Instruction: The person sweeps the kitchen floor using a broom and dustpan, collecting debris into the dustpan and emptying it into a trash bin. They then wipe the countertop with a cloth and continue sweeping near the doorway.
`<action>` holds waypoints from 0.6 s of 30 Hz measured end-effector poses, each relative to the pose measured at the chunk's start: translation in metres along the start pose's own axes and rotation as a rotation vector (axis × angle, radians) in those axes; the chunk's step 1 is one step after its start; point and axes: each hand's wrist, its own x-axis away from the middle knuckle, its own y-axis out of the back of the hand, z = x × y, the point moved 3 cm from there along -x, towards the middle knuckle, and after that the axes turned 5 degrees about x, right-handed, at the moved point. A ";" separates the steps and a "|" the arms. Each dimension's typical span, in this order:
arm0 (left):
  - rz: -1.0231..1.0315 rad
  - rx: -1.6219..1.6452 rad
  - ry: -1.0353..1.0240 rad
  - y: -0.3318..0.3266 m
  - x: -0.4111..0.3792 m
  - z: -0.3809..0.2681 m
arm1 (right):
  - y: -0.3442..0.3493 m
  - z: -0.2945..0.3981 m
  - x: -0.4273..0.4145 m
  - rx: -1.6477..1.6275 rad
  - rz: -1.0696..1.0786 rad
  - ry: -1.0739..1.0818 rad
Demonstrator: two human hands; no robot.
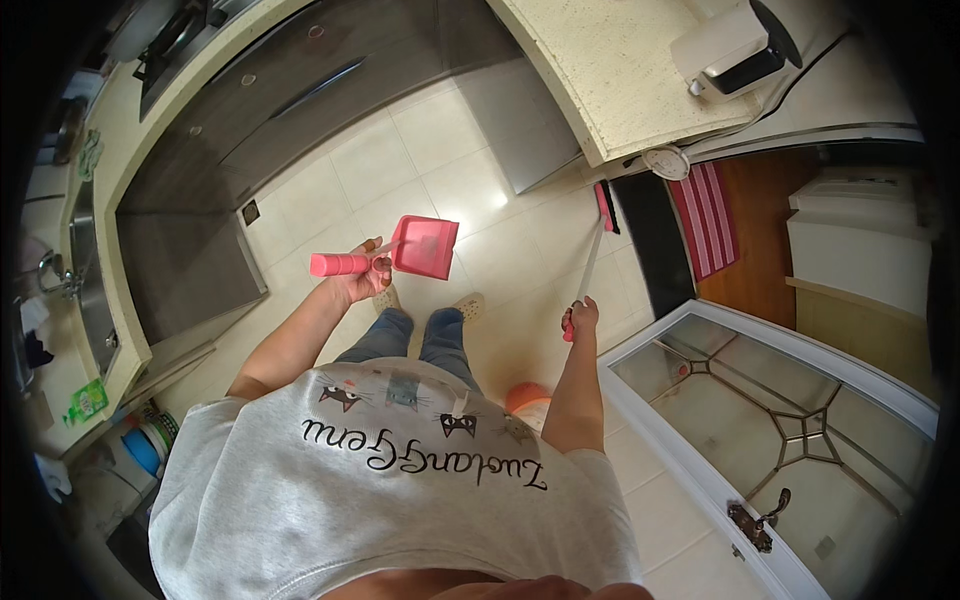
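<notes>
My left hand [366, 279] is wrapped around the handle of a pink long-handled dustpan [424, 247], just below its ribbed pink grip. The pan is in front of my feet, and I cannot tell whether it touches the floor. Out to the right, my right hand [580, 318] grips the pink end of a broom [592, 259] with a pale stick. The broom's pink head with dark bristles [606, 207] is at the tiled floor [517, 244], beside the dark doorway threshold [654, 244].
Grey cabinets [330, 97] and a pale countertop [555, 45] curve around the front. A sink [94, 277] lies to the left. An open glass-paned door [735, 405] stands at right, near a striped mat [705, 221]. An orange-rimmed bin [527, 396] is beside my right leg.
</notes>
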 end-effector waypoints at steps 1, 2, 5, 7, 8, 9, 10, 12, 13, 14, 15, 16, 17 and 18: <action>-0.010 0.013 0.010 0.003 0.000 -0.001 | -0.004 -0.011 0.003 0.073 0.039 0.053; -0.020 0.024 0.020 0.007 0.001 -0.002 | -0.006 -0.027 0.011 0.143 0.077 0.106; -0.074 0.045 -0.009 0.007 -0.004 -0.004 | 0.009 -0.107 0.023 0.417 0.041 0.225; -0.099 0.104 -0.041 0.019 -0.011 -0.008 | 0.002 -0.106 0.106 0.512 0.123 0.147; -0.083 0.131 -0.028 0.021 -0.014 -0.011 | 0.008 -0.129 0.124 0.360 0.172 -0.022; -0.073 0.150 -0.032 0.021 -0.016 -0.014 | 0.007 -0.135 0.141 0.318 0.196 -0.085; -0.061 0.169 -0.034 0.021 -0.019 -0.017 | 0.006 -0.141 0.158 0.278 0.217 -0.148; -0.038 0.170 -0.064 0.016 -0.016 -0.019 | 0.001 -0.124 0.200 0.345 0.234 -0.089; -0.045 0.188 -0.075 0.018 -0.018 -0.021 | 0.003 -0.122 0.209 0.334 0.250 -0.070; -0.054 0.207 -0.086 0.021 -0.021 -0.024 | 0.011 -0.133 0.204 0.238 0.280 -0.067; -0.062 0.223 -0.103 0.020 -0.019 -0.027 | 0.012 -0.136 0.204 0.139 0.314 -0.061; -0.050 0.254 -0.074 0.019 -0.017 -0.030 | 0.014 -0.140 0.206 0.102 0.298 -0.073; -0.069 0.235 -0.117 0.020 -0.014 -0.030 | 0.016 -0.143 0.208 0.066 0.283 -0.085; -0.086 0.212 -0.163 0.018 -0.012 -0.032 | 0.014 -0.144 0.208 0.026 0.270 -0.094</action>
